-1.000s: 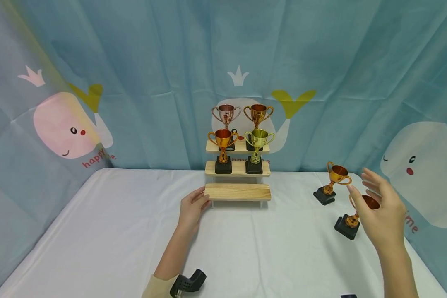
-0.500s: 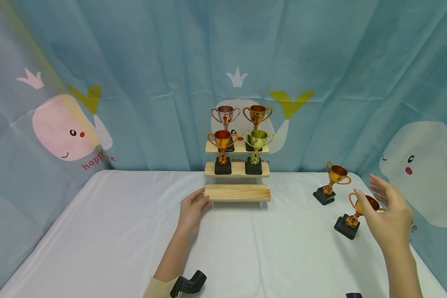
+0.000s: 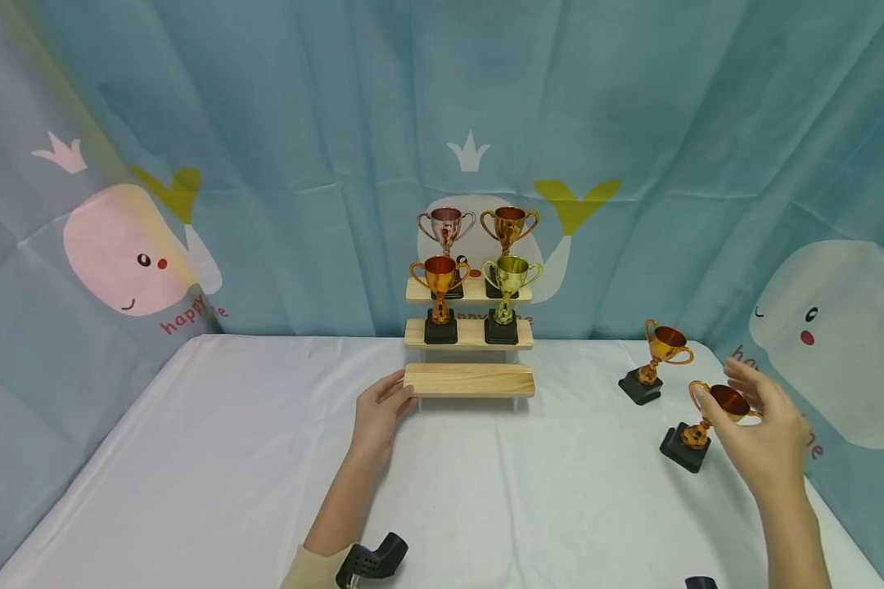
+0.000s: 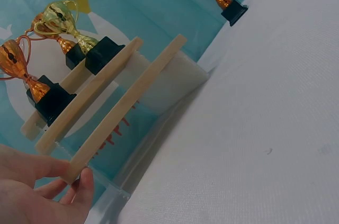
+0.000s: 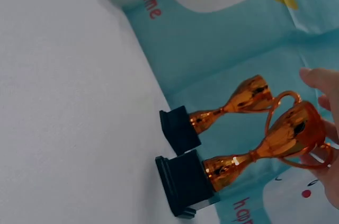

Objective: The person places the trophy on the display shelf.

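A three-tier wooden display stand (image 3: 470,380) with clear supports stands by the curtain. My left hand (image 3: 379,413) pinches the left end of its lowest board (image 4: 127,102), thumb on one face and fingers on the other. Over on the right, my right hand (image 3: 766,425) is spread around the cup of the nearer orange-gold trophy (image 5: 296,134), thumb apart from the fingers. That trophy stands on its black base (image 3: 685,447) on the white cloth. Just behind it is a second orange-gold trophy (image 3: 663,343), also upright.
On the middle board stand an orange trophy (image 3: 440,278) and a yellow-gold one (image 3: 511,278). A pinkish trophy (image 3: 447,225) and a gold one (image 3: 511,222) occupy the top board. A blue whale-print curtain (image 3: 302,245) borders the white-covered table (image 3: 228,458).
My right hand has moved right and down from between the two loose trophies to the nearer one's cup. The left hand keeps its hold on the board.
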`<state>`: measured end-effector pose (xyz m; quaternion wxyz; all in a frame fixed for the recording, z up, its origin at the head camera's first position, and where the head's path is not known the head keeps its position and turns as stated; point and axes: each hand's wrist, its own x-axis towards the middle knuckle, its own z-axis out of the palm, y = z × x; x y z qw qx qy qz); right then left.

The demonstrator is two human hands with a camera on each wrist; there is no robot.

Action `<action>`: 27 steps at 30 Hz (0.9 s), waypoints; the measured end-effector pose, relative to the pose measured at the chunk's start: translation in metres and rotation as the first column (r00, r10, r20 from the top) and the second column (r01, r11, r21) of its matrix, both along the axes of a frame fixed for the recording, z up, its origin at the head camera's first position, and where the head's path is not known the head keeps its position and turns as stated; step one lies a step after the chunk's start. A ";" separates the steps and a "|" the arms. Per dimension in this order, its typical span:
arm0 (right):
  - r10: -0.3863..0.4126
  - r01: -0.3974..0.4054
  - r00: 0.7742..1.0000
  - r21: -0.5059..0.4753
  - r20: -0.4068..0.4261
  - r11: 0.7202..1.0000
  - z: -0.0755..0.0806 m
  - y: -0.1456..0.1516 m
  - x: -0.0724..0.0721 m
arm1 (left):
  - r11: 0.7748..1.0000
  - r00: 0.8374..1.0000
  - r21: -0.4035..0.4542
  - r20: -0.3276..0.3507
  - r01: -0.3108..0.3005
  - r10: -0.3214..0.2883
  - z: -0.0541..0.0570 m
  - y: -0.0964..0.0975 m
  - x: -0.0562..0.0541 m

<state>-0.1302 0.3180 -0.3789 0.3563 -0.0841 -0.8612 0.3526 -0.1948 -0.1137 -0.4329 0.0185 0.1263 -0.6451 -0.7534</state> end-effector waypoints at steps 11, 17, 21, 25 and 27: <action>0.007 -0.006 1.000 -0.040 0.015 0.999 -0.013 0.012 0.000 | 1.000 1.000 0.010 0.006 -0.005 0.005 0.000 0.001 0.000; 0.009 -0.009 1.000 -0.043 0.006 0.999 -0.016 0.017 0.001 | 1.000 1.000 0.011 0.001 -0.003 0.003 -0.001 0.001 -0.001; 0.014 -0.013 1.000 -0.062 0.024 0.998 -0.015 0.019 0.001 | 1.000 1.000 0.012 0.003 -0.005 0.004 -0.001 0.001 -0.001; -0.013 0.018 0.997 -0.072 0.077 0.997 -0.014 0.019 0.001 | 1.000 1.000 0.009 0.006 -0.008 0.008 -0.001 0.001 -0.002; -0.028 0.035 0.995 -0.077 0.101 0.996 -0.013 0.019 0.001 | 1.000 1.000 0.008 0.006 -0.007 0.007 -0.001 0.001 -0.002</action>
